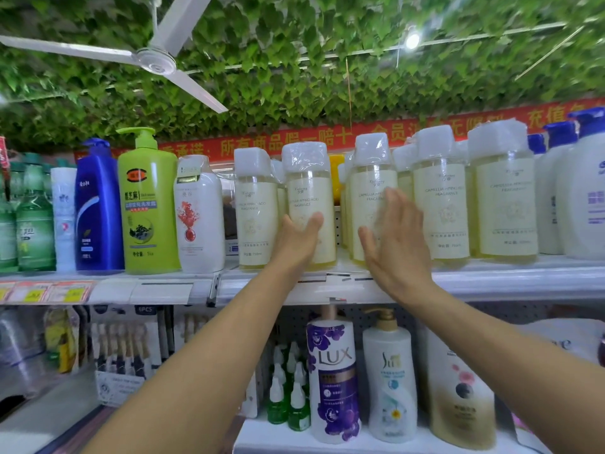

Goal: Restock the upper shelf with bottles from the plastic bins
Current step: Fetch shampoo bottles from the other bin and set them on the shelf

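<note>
While left hand [299,239] grips shrink-wrapped camellia bottle [309,204] low on body at upper shelf [491,276] front edge, right hand [397,244] hovers flat, fingers straight, before neighbouring bottle [371,204]. Full, probably heavy; film slippery: hold body, not cap.

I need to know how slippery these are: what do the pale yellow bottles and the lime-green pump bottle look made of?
Pale yellow bottle: seemingly clear, glossy plastic, since the liquid shows through; crinkled film covers the white cap. Lime-green pump bottle: opaque plastic with a smooth, slight sheen, judging by its highlights.
</note>
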Demonstrator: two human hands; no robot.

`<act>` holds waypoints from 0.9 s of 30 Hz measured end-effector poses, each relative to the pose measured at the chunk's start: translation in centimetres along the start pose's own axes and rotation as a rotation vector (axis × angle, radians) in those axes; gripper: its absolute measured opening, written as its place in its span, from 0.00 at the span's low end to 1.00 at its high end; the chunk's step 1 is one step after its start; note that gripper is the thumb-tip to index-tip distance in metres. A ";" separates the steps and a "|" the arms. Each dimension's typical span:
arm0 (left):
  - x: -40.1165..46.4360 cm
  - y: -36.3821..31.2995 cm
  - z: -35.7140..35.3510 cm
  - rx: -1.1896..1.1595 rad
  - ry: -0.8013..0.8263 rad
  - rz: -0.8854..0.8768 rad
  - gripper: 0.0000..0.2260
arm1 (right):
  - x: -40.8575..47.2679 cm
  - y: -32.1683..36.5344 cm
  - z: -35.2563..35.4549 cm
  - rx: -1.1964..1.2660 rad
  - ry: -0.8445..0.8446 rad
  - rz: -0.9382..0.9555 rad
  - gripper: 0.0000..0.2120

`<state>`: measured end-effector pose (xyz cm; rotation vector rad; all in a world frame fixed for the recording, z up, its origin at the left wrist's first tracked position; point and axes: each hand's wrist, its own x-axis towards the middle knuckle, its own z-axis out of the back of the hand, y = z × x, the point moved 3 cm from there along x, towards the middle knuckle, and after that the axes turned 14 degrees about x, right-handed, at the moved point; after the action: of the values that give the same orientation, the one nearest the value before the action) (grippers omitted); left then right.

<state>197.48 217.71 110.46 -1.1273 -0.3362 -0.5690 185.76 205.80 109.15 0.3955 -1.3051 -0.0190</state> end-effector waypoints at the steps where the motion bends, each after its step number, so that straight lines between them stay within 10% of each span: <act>1: 0.1 -0.2 0.2 -0.077 0.012 0.002 0.21 | -0.2 1.0 -0.4 0.033 0.024 0.084 0.29; 7: 1.6 -0.3 0.4 -0.349 0.160 0.030 0.23 | 1.5 3.6 -5.4 0.589 0.248 -0.164 0.13; 14: 4.2 0.5 -0.7 -0.614 0.235 0.199 0.27 | 5.1 1.4 -10.4 1.023 0.084 -0.802 0.25; 27: 3.6 0.5 -0.3 -0.563 0.251 0.181 0.25 | 4.9 1.1 -10.4 0.902 0.029 -0.957 0.32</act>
<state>200.69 216.66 111.88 -1.5859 0.1579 -0.6550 196.59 208.55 111.95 1.7540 -0.9244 -0.2306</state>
